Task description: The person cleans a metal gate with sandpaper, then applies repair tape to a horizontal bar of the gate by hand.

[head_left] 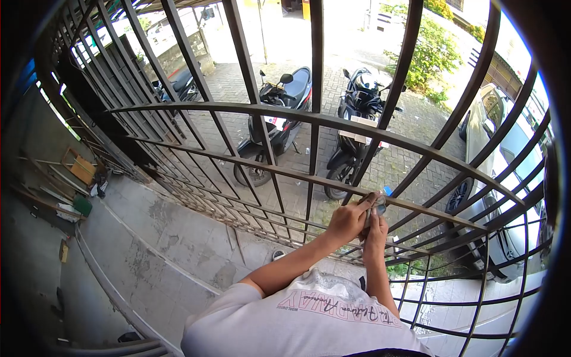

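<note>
My left hand (347, 225) is closed, its fingers pinched together against a horizontal bar of the dark metal gate (279, 110). Right beside it, my right hand (375, 233) is also closed, with its thumb and fingers pointing up at the same spot. Between the fingertips shows a small greyish-green thing (380, 209), mostly covered, whose kind I cannot make out. A bit of blue (388, 190) appears just past the fingers, too small to name. Both hands touch or nearly touch each other at the lower crossbar.
Beyond the bars stand a scooter (262, 134), a black motorcycle (351, 143) and, at the right, a silver car (496, 143). On my side, a wall (35, 262) runs along the left. Wooden boards (80, 166) lean there above the cracked concrete floor (137, 238).
</note>
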The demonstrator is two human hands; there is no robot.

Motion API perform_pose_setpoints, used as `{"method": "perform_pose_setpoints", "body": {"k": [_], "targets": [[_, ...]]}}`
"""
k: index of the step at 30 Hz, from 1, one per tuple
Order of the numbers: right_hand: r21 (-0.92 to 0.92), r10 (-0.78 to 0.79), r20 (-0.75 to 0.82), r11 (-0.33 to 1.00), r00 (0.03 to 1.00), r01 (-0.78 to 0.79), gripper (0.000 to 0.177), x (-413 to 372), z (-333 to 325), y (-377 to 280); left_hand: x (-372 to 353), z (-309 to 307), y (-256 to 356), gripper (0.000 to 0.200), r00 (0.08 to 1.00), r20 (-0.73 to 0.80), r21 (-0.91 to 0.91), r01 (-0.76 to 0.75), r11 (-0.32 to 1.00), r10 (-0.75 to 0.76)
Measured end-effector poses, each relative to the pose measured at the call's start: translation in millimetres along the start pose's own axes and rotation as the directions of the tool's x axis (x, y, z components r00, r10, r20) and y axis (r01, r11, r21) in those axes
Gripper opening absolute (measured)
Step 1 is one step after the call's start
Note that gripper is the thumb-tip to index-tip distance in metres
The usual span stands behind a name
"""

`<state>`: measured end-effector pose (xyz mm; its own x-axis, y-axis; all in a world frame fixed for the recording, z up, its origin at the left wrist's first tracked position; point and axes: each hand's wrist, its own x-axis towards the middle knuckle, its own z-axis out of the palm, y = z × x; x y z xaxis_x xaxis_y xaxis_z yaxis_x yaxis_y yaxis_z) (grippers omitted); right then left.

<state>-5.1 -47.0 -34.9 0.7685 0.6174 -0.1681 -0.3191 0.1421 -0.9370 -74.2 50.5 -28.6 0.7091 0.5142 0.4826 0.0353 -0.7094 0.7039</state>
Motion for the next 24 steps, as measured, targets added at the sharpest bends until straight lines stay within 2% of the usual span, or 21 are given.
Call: {"method": "perform_pose_setpoints", "body": {"k": [1, 2, 3, 4, 6, 8, 10, 11, 14, 16, 18, 19, 20, 22, 24], "targets": [[-0.005, -0.027, 0.022, 1.000, 0.999, 0.027, 0.033, 3, -13, -3, 1, 9, 2, 0.060, 0.998, -0.034, -0.031, -0.063, 0.998, 0.062], [-0.009, -0.056, 0.042, 0.998, 0.998, 0.056, 0.034, 4, -19, -11, 3, 18, 4, 0.061, 0.999, 0.012, -0.024, -0.051, 0.998, 0.052], [-0.023, -0.047, -0.030, 0.999, 0.998, 0.046, 0.034, 1, -19, -16, 4, 23, 4, 0.061, 0.998, -0.001, -0.016, -0.070, 0.997, 0.070], [-0.021, -0.047, -0.034, 0.999, 0.998, 0.047, 0.034, 1, -14, -15, 5, 24, 6, 0.061, 0.996, -0.014, -0.008, -0.089, 0.996, 0.089], [-0.019, -0.052, -0.026, 0.998, 0.998, 0.052, 0.033, 4, -6, -7, 7, -1, 9, 0.056, 0.998, 0.025, 0.028, -0.055, 0.998, 0.054], [0.007, -0.002, 0.093, 1.000, 0.996, 0.002, 0.033, 4, 1, 2, 4, -13, 6, 0.051, 0.998, 0.058, 0.067, -0.016, 0.998, 0.012], [-0.030, 0.042, 0.103, 0.999, 0.994, -0.039, 0.032, 1, 2, -1, 1, -12, -4, 0.050, 0.996, -0.073, 0.030, -0.053, 0.998, 0.055], [-0.054, 0.006, 0.060, 0.999, 0.998, -0.002, 0.032, -1, -2, -8, 2, -2, 0, 0.053, 0.994, -0.101, 0.001, -0.046, 0.999, 0.046], [-0.033, -0.075, -0.043, 0.997, 0.996, 0.074, 0.032, 3, -30, -15, 6, 27, 12, 0.057, 0.998, -0.002, -0.007, -0.055, 0.998, 0.055], [-0.085, -0.067, 0.000, 0.994, 0.998, 0.066, 0.032, 3, -31, -20, 4, 18, 11, 0.061, 0.999, -0.007, 0.006, -0.038, 0.999, 0.038], [-0.118, -0.024, 0.094, 0.992, 0.995, 0.035, 0.032, -1, -5, -15, 1, -9, 1, 0.058, 1.000, 0.004, 0.104, 0.002, 0.995, -0.003], [-0.063, 0.047, 0.145, 0.997, 0.988, -0.038, 0.032, -1, 4, -10, -1, -15, -10, 0.056, 0.991, -0.124, 0.102, -0.037, 0.994, 0.050], [-0.111, 0.073, 0.175, 0.992, 0.982, -0.054, 0.032, -1, 11, -11, -1, -17, -17, 0.057, 0.985, -0.152, 0.092, -0.063, 0.994, 0.076], [-0.082, -0.010, 0.127, 0.996, 0.992, 0.021, 0.033, 3, 3, -13, -2, 2, -7, 0.059, 0.967, -0.246, -0.014, -0.074, 0.997, 0.068], [-0.089, -0.024, 0.034, 0.996, 0.999, 0.027, 0.033, 2, -22, -22, 0, 20, 3, 0.062, 0.997, -0.062, 0.040, -0.046, 0.998, 0.048]]}}
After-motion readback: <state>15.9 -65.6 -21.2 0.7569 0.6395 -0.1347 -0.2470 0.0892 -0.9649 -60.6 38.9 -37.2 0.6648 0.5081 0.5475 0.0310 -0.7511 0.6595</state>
